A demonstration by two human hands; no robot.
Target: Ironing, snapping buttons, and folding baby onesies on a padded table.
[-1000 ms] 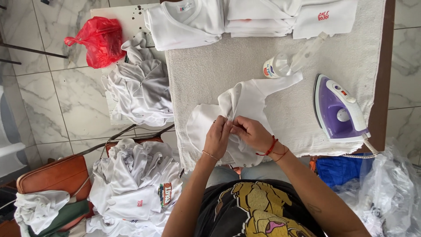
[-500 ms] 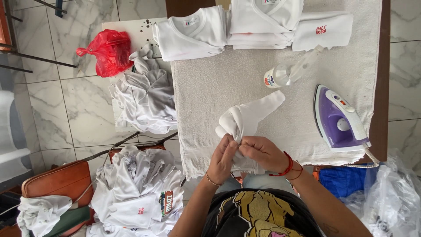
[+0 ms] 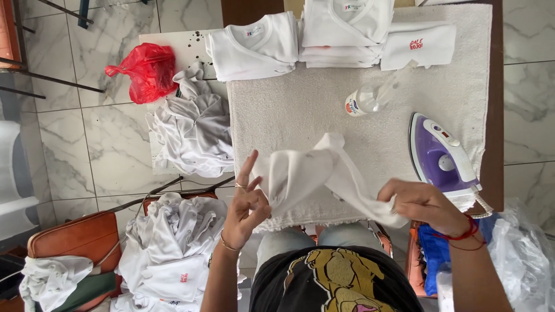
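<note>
A small white garment [image 3: 312, 173] is stretched between my two hands above the near edge of the towel-covered table [image 3: 300, 104]. My left hand [image 3: 247, 205] pinches its left end, some fingers raised. My right hand [image 3: 419, 202], with a red thread bracelet at the wrist, grips its right end. A purple and white iron [image 3: 442, 156] stands on the towel just beyond my right hand.
A clear spray bottle [image 3: 370, 95] lies mid-table. Folded white garments [image 3: 341, 34] are stacked along the far edge. Crumpled white clothes [image 3: 193, 130] lie on a side surface, more [image 3: 167, 248] on a chair at lower left. A red plastic bag [image 3: 144, 69] sits at the left.
My hands have moved apart from the middle, pulling the bunched white garment out sideways. The view has shifted closer over the table.
</note>
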